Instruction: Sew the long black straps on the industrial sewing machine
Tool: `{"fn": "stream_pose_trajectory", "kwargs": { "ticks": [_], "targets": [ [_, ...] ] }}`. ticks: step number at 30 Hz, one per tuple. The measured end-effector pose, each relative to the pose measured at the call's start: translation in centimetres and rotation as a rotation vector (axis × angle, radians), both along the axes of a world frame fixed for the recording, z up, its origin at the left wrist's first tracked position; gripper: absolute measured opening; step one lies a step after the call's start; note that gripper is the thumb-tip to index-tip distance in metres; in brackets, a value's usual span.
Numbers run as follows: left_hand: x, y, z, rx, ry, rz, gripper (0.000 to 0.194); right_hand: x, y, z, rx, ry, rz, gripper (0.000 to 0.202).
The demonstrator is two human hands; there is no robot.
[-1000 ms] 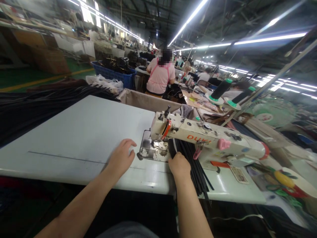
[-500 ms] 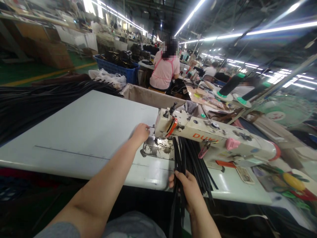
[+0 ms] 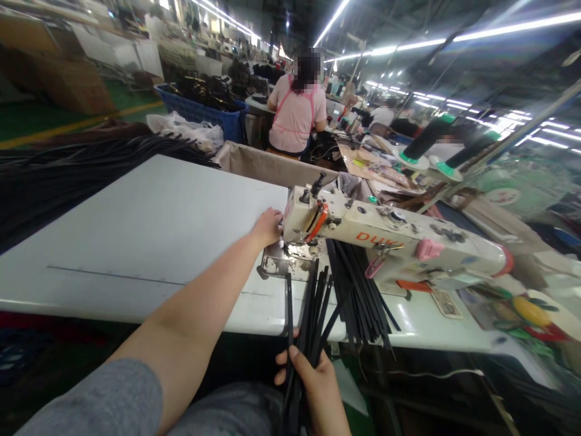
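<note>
A white sewing machine (image 3: 354,230) stands on a pale table (image 3: 149,224). At the left end of its head is my left hand (image 3: 269,227), its fingers partly hidden against the machine; what they touch cannot be made out. Below the metal needle plate (image 3: 284,264), at the table's front edge, my right hand (image 3: 311,375) is closed round several narrow black strips (image 3: 313,303). One strip stands apart from the others on the left, near the thumb. More black strips (image 3: 358,290) lie under the machine arm, to the right of the held ones.
Long black strips (image 3: 68,175) are heaped beyond the table's left side. Behind the table are a fabric-lined bin (image 3: 272,166), a blue basket (image 3: 200,109) and a seated person in pink (image 3: 295,118). Thread cones (image 3: 424,142) and a fan (image 3: 521,188) are at the right.
My right hand has drawn its strips toward me and left, away from the machine, and they are fanned apart. My left hand has moved slightly up and right, closer to the machine head.
</note>
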State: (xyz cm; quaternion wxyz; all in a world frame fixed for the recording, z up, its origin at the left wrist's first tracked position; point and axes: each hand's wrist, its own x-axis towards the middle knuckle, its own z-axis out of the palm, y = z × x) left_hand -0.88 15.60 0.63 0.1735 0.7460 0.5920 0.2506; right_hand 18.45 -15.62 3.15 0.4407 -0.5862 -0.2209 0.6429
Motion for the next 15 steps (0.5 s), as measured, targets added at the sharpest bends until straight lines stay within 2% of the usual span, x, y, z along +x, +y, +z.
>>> {"fn": "stream_pose_trajectory", "kwargs": {
  "ticks": [3, 7, 11, 15],
  "targets": [
    [0.2, -0.1, 0.1, -0.026, 0.009, 0.018, 0.048, -0.4, -1.1, -0.8, -0.019, 0.004, 0.057, 0.071],
    [0.5, -0.2, 0.7, -0.04, 0.006, 0.036, 0.054, -0.7, -1.8, -1.2, -0.035, 0.017, 0.059, 0.069],
    [0.8, -0.4, 1.0, -0.044, 0.001, 0.049, 0.06, -1.0, -0.4, -0.8, 0.001, -0.034, 0.041, 0.067],
    [0.9, -0.7, 1.2, -0.047, 0.006, 0.086, 0.049, -1.1, 1.2, -1.1, 0.046, -0.065, 0.059, 0.071]
  ]
}}
